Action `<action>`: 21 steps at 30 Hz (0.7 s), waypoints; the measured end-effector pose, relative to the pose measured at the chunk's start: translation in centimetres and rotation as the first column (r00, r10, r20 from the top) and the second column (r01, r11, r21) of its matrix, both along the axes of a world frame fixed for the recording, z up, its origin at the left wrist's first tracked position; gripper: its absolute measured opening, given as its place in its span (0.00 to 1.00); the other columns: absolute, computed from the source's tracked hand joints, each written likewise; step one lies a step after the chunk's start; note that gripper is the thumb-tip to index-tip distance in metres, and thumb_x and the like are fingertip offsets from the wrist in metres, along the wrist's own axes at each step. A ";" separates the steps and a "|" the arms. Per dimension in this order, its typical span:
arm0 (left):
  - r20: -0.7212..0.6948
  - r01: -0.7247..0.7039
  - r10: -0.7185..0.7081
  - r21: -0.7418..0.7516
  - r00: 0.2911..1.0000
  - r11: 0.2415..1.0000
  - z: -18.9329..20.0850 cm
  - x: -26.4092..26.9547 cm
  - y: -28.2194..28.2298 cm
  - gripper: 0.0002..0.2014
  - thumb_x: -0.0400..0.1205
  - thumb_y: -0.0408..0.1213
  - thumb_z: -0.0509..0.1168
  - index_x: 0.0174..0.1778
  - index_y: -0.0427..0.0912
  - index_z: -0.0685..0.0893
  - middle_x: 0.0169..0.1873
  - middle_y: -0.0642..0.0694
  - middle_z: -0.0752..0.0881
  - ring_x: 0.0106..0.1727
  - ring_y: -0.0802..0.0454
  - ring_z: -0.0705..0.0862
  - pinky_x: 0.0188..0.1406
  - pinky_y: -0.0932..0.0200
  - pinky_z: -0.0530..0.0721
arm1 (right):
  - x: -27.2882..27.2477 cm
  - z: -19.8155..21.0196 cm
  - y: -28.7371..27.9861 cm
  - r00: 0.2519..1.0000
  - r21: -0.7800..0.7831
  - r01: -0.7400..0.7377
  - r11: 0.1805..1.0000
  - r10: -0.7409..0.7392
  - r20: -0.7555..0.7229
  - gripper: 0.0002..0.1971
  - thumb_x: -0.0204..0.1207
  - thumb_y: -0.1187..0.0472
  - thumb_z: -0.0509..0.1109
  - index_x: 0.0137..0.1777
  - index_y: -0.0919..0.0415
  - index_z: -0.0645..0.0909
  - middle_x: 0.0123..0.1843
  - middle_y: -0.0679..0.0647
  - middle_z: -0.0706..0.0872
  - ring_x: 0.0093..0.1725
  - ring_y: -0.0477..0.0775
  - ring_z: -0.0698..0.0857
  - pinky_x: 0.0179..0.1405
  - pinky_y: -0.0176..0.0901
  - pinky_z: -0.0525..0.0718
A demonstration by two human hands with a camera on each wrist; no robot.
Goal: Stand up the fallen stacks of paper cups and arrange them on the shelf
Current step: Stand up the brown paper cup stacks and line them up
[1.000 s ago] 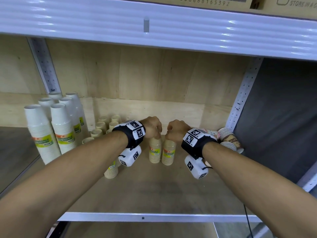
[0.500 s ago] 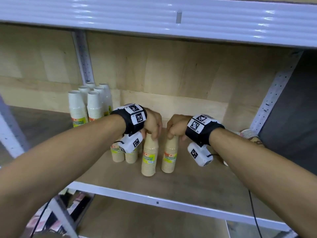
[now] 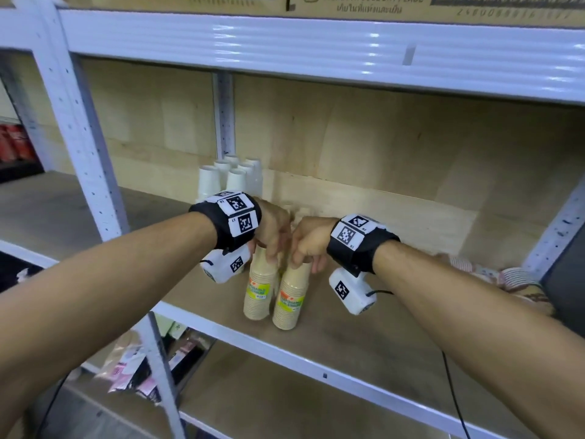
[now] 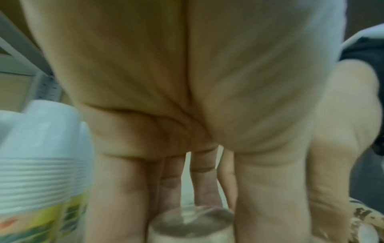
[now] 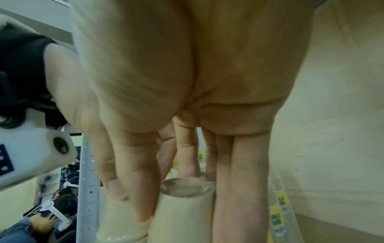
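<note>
Overhead, each hand's grip clasps a cup stack (image 3: 258,288); wrist views show fingers encircling.

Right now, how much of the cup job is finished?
Done: the white stacks stand upright at the back. In hand: the left hand and right hand each hold the top of an upright tan stack. Left: patterned cups lie fallen at the right.

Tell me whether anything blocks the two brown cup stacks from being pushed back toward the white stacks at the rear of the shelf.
Nothing visible blocks them. The left hand and right hand each grip the top of a brown cup stack. The view of the shelf board behind the hands is hidden up to the white stacks.
</note>
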State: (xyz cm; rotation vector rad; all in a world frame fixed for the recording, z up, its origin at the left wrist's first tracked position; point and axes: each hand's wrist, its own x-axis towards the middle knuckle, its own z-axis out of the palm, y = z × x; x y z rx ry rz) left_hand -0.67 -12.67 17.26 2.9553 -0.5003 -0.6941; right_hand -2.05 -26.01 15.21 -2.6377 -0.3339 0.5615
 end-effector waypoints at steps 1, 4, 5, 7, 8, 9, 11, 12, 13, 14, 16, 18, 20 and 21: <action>-0.003 -0.010 0.010 -0.008 1.000 1.000 -0.1 -0.1 0.6 0.13 0.72 0.31 0.78 0.50 0.41 0.87 0.52 0.42 0.88 0.48 0.47 0.88 0.49 0.43 0.91 | -0.1 0.0 0.5 1.000 0.007 -0.006 1.000 0.006 0.022 0.05 0.69 0.69 0.78 0.40 0.67 0.83 0.25 0.57 0.81 0.23 0.57 0.85 0.33 0.50 0.89; -0.010 -0.037 0.037 -0.041 0.999 0.998 -0.5 -0.1 1.8 0.15 0.74 0.29 0.77 0.55 0.38 0.87 0.50 0.44 0.87 0.42 0.52 0.86 0.47 0.48 0.91 | -0.2 -0.1 1.9 0.995 -0.023 -0.017 1.000 0.019 0.099 0.07 0.66 0.65 0.80 0.38 0.65 0.84 0.30 0.59 0.85 0.26 0.58 0.86 0.36 0.52 0.90; -0.010 -0.040 0.039 -0.048 0.999 0.998 -0.6 -0.2 2.0 0.14 0.74 0.29 0.76 0.56 0.37 0.87 0.48 0.44 0.87 0.39 0.54 0.85 0.43 0.52 0.91 | -0.3 -0.1 2.3 0.993 -0.026 -0.008 1.000 0.011 0.115 0.07 0.66 0.65 0.81 0.37 0.65 0.85 0.31 0.60 0.86 0.27 0.59 0.86 0.37 0.54 0.91; -0.008 -0.049 0.049 -0.062 0.999 0.997 -0.8 -0.2 2.3 0.12 0.74 0.28 0.76 0.52 0.38 0.86 0.43 0.46 0.86 0.34 0.56 0.84 0.36 0.56 0.89 | -0.4 -0.1 3.0 0.989 -0.047 -0.006 0.999 0.013 0.150 0.09 0.66 0.64 0.82 0.35 0.63 0.83 0.31 0.58 0.85 0.29 0.58 0.86 0.41 0.57 0.92; -0.005 -0.052 0.051 -0.064 0.999 0.997 -0.9 -0.2 2.3 0.11 0.74 0.28 0.76 0.51 0.39 0.86 0.42 0.46 0.85 0.33 0.55 0.84 0.35 0.57 0.88 | -0.5 -0.1 3.2 0.986 -0.064 -0.014 0.998 0.024 0.162 0.10 0.66 0.64 0.82 0.34 0.62 0.81 0.31 0.57 0.84 0.29 0.56 0.85 0.44 0.56 0.91; 0.004 -0.050 0.050 -0.059 0.999 0.997 -1.1 -0.1 2.4 0.11 0.74 0.28 0.76 0.50 0.40 0.86 0.43 0.44 0.85 0.33 0.54 0.84 0.34 0.57 0.89 | -0.5 0.0 3.4 0.984 -0.079 -0.025 0.997 0.038 0.173 0.11 0.67 0.64 0.82 0.34 0.61 0.80 0.31 0.55 0.83 0.29 0.54 0.83 0.46 0.56 0.90; 0.017 -0.051 0.052 -0.048 0.998 0.998 -1.5 0.0 2.4 0.12 0.73 0.28 0.77 0.51 0.39 0.86 0.47 0.40 0.86 0.35 0.49 0.85 0.36 0.54 0.90 | -0.7 0.0 3.6 0.978 -0.102 -0.032 0.994 0.052 0.202 0.13 0.67 0.63 0.82 0.34 0.59 0.78 0.32 0.54 0.82 0.30 0.54 0.82 0.44 0.53 0.89; 0.016 -0.054 0.055 -0.050 0.998 0.997 -1.7 0.1 2.5 0.13 0.73 0.28 0.78 0.52 0.38 0.86 0.49 0.38 0.87 0.37 0.47 0.86 0.38 0.53 0.90 | -0.8 0.0 3.7 0.974 -0.112 -0.031 0.993 0.055 0.220 0.14 0.67 0.62 0.82 0.34 0.57 0.76 0.32 0.54 0.81 0.31 0.54 0.82 0.41 0.51 0.89; 0.012 -0.057 0.057 -0.056 0.998 0.997 -2.0 0.2 2.5 0.14 0.73 0.28 0.78 0.53 0.38 0.86 0.51 0.37 0.87 0.39 0.46 0.86 0.39 0.52 0.90 | -0.8 0.0 3.7 0.970 -0.120 -0.031 0.992 0.058 0.236 0.15 0.67 0.62 0.82 0.34 0.56 0.75 0.32 0.53 0.81 0.31 0.54 0.82 0.37 0.48 0.87; 0.007 -0.058 0.059 -0.064 0.998 0.996 -2.1 0.3 2.6 0.15 0.73 0.28 0.78 0.53 0.38 0.86 0.52 0.38 0.87 0.40 0.46 0.86 0.39 0.52 0.90 | -0.8 -0.1 3.7 0.967 -0.123 -0.032 0.992 0.062 0.248 0.16 0.67 0.61 0.82 0.34 0.55 0.74 0.32 0.53 0.80 0.30 0.53 0.81 0.32 0.45 0.85; 0.004 -0.054 0.055 -0.083 0.998 0.995 -2.2 0.4 2.8 0.15 0.72 0.28 0.78 0.53 0.39 0.86 0.51 0.40 0.87 0.38 0.48 0.85 0.37 0.54 0.90 | -0.9 0.0 3.6 0.964 -0.117 -0.035 0.993 0.064 0.258 0.16 0.67 0.61 0.82 0.34 0.55 0.74 0.31 0.52 0.80 0.27 0.50 0.80 0.26 0.40 0.80; 0.009 -0.045 0.046 -0.088 0.999 0.995 -2.0 0.5 3.0 0.15 0.73 0.28 0.78 0.55 0.38 0.87 0.47 0.44 0.86 0.34 0.54 0.84 0.31 0.60 0.87 | -0.9 0.1 3.4 0.963 -0.106 -0.040 0.994 0.066 0.260 0.16 0.68 0.61 0.81 0.33 0.55 0.74 0.30 0.52 0.79 0.27 0.48 0.79 0.25 0.39 0.78; 0.024 -0.032 0.034 -0.086 0.999 0.996 -1.6 0.5 3.1 0.16 0.73 0.29 0.77 0.56 0.36 0.86 0.41 0.46 0.84 0.30 0.58 0.81 0.26 0.66 0.83 | -0.8 0.2 3.3 0.962 -0.093 -0.036 0.995 0.060 0.266 0.14 0.68 0.62 0.81 0.33 0.57 0.75 0.30 0.52 0.80 0.26 0.49 0.79 0.26 0.39 0.79; 0.034 -0.030 0.033 -0.085 0.999 0.996 -1.4 0.5 3.1 0.15 0.74 0.29 0.77 0.56 0.35 0.86 0.38 0.46 0.84 0.27 0.58 0.80 0.23 0.68 0.80 | -0.8 0.3 3.3 0.962 -0.085 -0.033 0.996 0.054 0.267 0.12 0.68 0.62 0.81 0.34 0.59 0.77 0.29 0.52 0.81 0.25 0.49 0.79 0.26 0.39 0.79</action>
